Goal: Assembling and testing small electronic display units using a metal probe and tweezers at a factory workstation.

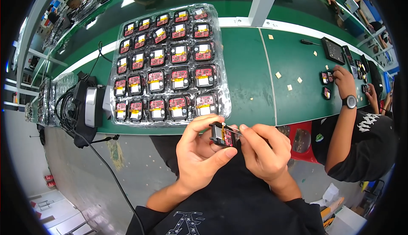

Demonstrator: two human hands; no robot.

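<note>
Over the table's near edge, my left hand (196,160) is closed around a small black device housing (218,141) with a red circuit board inside, tilted on its side. My right hand (267,154) pinches thin metal tweezers (233,129), whose tips reach the upper part of the housing by a bit of yellow tape. Whether the tips grip anything is too small to tell. Just beyond my hands lies a clear plastic tray (225,107) holding rows of similar black housings, each with a red board, silvery block and yellow tape.
A black box with cables (87,111) stands left of the tray. Small pale scraps (278,75) dot the green table (246,65). To the right, a co-worker's hand (343,81) is among more housings (326,92), near a black bin (333,51) and a screwdriver (308,42). A grey post (264,3) rises beyond.
</note>
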